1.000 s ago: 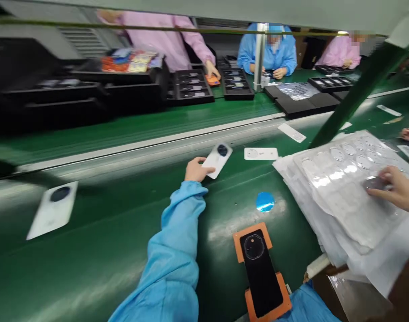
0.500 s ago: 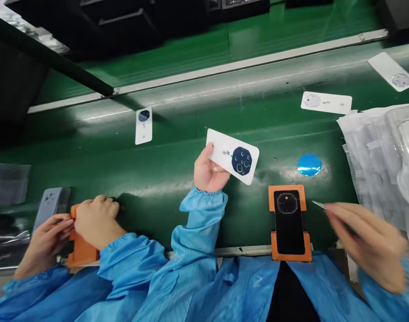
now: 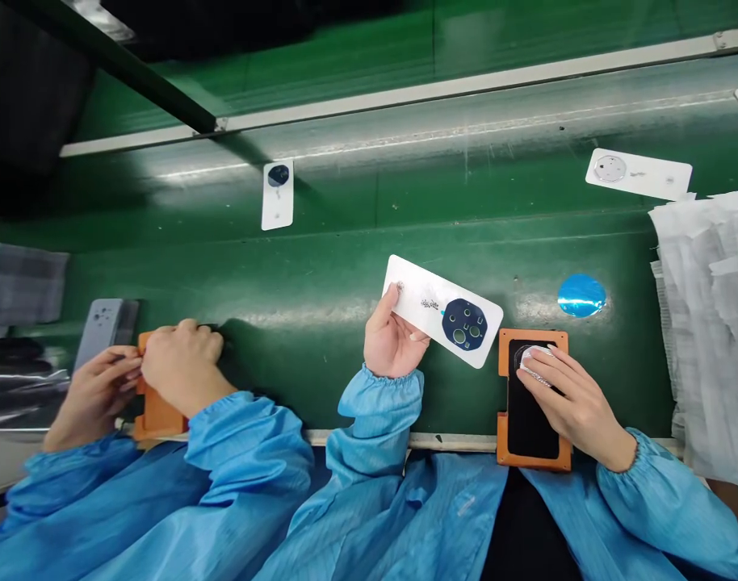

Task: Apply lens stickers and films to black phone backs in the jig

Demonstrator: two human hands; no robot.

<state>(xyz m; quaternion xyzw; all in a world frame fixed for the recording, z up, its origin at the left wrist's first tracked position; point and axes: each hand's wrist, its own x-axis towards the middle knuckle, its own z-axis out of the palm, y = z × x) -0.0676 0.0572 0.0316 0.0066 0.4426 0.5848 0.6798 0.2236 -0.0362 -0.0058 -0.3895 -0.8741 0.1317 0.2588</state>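
Between thumb and fingers my left hand (image 3: 395, 337) holds a white panel (image 3: 426, 294) by its left end, tilted, above the bench. A dark blue round camera area (image 3: 464, 324) with several holes marks the panel's right end. On the right, my right hand (image 3: 578, 407) has its fingers closed on a small silvery-white round piece (image 3: 534, 365), over the upper part of a black panel (image 3: 526, 428). That black panel lies in an orange fixture (image 3: 534, 461) at the bench's front edge. A blue shiny disc (image 3: 580, 295) lies behind the fixture.
At the left, a co-worker's hands (image 3: 181, 367) grip another orange fixture (image 3: 163, 415). White panels lie farther back, one left (image 3: 278, 196) and one right (image 3: 639, 174). Stacked whitish sheets (image 3: 702, 323) stand at the right. A grey phone-shaped panel (image 3: 99, 329) is at the far left.
My right hand has moved left onto the black panel; the thin piece at its fingertips now shows as a round piece over it. The white panel in my left hand sits slightly lower and further right.
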